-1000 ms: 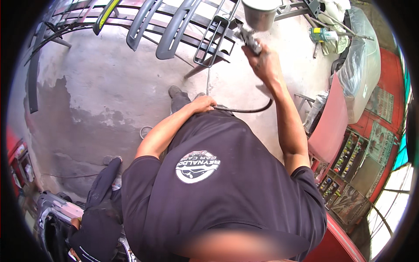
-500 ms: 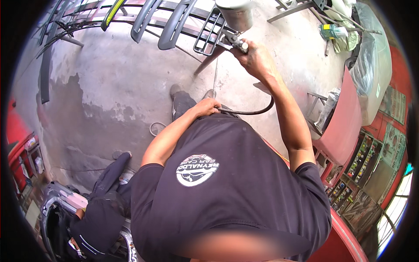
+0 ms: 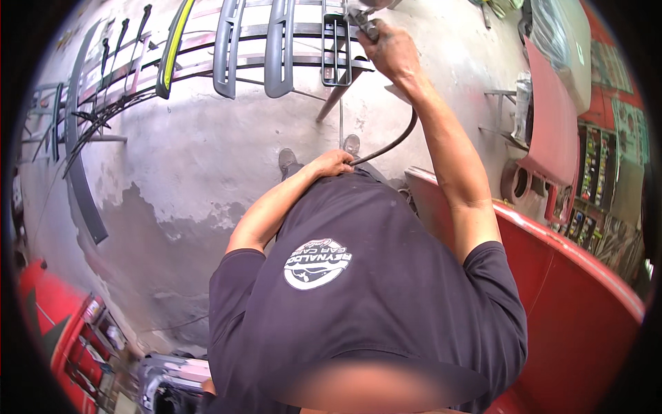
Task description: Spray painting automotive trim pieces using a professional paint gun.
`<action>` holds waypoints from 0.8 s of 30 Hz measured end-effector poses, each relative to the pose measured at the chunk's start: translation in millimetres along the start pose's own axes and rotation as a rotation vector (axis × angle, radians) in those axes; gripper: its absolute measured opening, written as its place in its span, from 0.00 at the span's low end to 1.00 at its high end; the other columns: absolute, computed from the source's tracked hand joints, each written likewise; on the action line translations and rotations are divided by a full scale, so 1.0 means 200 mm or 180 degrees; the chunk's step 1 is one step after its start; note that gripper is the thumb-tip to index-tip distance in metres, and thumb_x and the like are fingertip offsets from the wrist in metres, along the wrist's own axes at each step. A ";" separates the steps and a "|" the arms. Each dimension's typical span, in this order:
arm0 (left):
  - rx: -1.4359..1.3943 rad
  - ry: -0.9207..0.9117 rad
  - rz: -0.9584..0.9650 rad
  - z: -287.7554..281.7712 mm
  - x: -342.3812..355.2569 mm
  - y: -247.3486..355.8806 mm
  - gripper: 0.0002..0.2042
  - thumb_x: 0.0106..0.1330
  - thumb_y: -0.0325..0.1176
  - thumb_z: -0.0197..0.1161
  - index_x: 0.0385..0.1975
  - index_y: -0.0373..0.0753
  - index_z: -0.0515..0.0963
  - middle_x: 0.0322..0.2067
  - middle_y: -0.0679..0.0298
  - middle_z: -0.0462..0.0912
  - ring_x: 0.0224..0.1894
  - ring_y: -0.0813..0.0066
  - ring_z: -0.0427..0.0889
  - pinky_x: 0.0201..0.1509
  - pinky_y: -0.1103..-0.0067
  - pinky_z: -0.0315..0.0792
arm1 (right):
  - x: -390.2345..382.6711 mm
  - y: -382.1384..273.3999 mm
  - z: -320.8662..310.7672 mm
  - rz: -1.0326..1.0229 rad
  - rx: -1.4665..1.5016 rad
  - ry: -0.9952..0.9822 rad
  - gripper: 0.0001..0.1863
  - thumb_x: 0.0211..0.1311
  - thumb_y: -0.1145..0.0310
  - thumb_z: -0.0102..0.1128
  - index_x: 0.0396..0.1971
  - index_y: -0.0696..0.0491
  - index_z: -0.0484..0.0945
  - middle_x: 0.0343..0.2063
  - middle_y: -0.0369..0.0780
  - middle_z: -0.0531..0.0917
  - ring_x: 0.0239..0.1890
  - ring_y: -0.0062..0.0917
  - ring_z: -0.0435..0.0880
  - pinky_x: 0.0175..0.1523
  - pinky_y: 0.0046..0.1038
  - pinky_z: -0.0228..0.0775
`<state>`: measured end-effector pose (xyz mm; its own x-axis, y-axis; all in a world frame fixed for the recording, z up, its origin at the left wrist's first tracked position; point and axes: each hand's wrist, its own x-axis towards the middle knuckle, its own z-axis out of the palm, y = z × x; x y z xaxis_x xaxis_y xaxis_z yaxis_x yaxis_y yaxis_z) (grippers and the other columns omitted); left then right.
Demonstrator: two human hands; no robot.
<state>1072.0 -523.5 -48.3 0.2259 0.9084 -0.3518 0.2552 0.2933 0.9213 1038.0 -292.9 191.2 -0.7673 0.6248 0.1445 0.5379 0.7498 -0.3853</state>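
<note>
Ahead of me at the top, my right hand is closed around a metal spray gun, its cup cut off by the upper edge. From the gun a dark hose curves down beside my right forearm. My left hand grips this hose near my waist. Just left of the gun, a black rectangular grille-like frame rests on a metal rack. Two grey slotted trim pieces, one nearer and one farther left, lie on the same rack.
Further left hang a yellow-striped trim strip, wiper-like arms and a long dark strip. A red car panel stands close on my right. Beyond it are a faded red panel and a plastic-covered panel.
The view has shifted: the rack parts sit further right and lower, and more red panel shows at right. The gun is higher in view. The person at lower left has mostly left view.
</note>
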 end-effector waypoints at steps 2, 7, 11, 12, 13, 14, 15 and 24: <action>0.0159 -0.0018 0.0209 0.00 -0.04 -0.07 0.15 0.63 0.38 0.68 0.45 0.36 0.83 0.40 0.48 0.86 0.46 0.50 0.84 0.50 0.64 0.74 | -0.09 -0.08 0.02 0.0211 -0.0100 -0.0570 0.18 0.63 0.56 0.65 0.40 0.56 0.82 0.28 0.53 0.86 0.33 0.50 0.87 0.44 0.45 0.79; 0.0274 -0.0105 0.0360 0.00 -0.09 -0.20 0.16 0.62 0.39 0.69 0.46 0.37 0.83 0.41 0.48 0.86 0.47 0.50 0.84 0.51 0.64 0.75 | -0.27 -0.20 0.12 0.0046 -0.0002 -0.0704 0.15 0.61 0.58 0.66 0.38 0.55 0.83 0.28 0.54 0.86 0.34 0.51 0.87 0.43 0.45 0.79; 0.0217 0.0013 0.0495 -0.03 -0.13 -0.22 0.17 0.63 0.40 0.69 0.47 0.38 0.83 0.40 0.48 0.86 0.47 0.50 0.84 0.50 0.64 0.76 | -0.13 -0.28 0.18 0.0105 -0.0351 -0.0679 0.17 0.64 0.57 0.65 0.43 0.55 0.84 0.27 0.53 0.86 0.32 0.46 0.88 0.40 0.41 0.79; 0.0205 0.0015 0.0503 -0.03 -0.14 -0.22 0.17 0.63 0.40 0.69 0.47 0.38 0.83 0.40 0.48 0.86 0.47 0.50 0.84 0.50 0.64 0.76 | -0.07 -0.30 0.18 0.0221 -0.0377 -0.0598 0.17 0.64 0.57 0.65 0.42 0.56 0.84 0.27 0.53 0.86 0.32 0.46 0.88 0.40 0.41 0.79; 0.0146 0.0164 0.0516 -0.03 -0.14 -0.23 0.16 0.63 0.40 0.68 0.46 0.37 0.83 0.39 0.48 0.86 0.46 0.49 0.84 0.50 0.63 0.76 | -0.01 -0.29 0.21 0.0170 -0.0473 -0.0463 0.18 0.64 0.56 0.65 0.42 0.57 0.84 0.27 0.53 0.86 0.32 0.47 0.88 0.40 0.42 0.79; 0.0087 0.0320 0.0523 -0.03 -0.15 -0.24 0.16 0.64 0.40 0.68 0.46 0.37 0.83 0.39 0.47 0.86 0.45 0.49 0.84 0.49 0.63 0.76 | 0.04 -0.29 0.22 -0.0030 -0.0577 -0.0239 0.18 0.64 0.55 0.65 0.41 0.56 0.84 0.27 0.52 0.86 0.31 0.47 0.88 0.40 0.43 0.80; 0.0081 0.0319 0.0525 -0.04 -0.14 -0.25 0.16 0.64 0.40 0.68 0.46 0.37 0.83 0.39 0.47 0.86 0.45 0.49 0.84 0.49 0.63 0.76 | 0.07 -0.29 0.22 -0.0037 -0.0604 -0.0063 0.18 0.64 0.54 0.65 0.40 0.56 0.84 0.27 0.52 0.86 0.31 0.47 0.88 0.40 0.43 0.80; 0.0236 0.0029 0.0705 -0.08 -0.13 -0.25 0.15 0.64 0.37 0.68 0.47 0.37 0.83 0.41 0.50 0.87 0.46 0.54 0.85 0.50 0.66 0.75 | -0.15 -0.39 0.09 0.0344 -0.0104 -0.0553 0.14 0.62 0.60 0.66 0.38 0.56 0.84 0.28 0.53 0.86 0.32 0.49 0.87 0.41 0.43 0.78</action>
<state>1039.0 -556.1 -82.2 0.2757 0.9509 -0.1405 0.2688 0.0640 0.9611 1013.2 -373.4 200.6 -0.7517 0.6571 -0.0564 0.6292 0.6890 -0.3598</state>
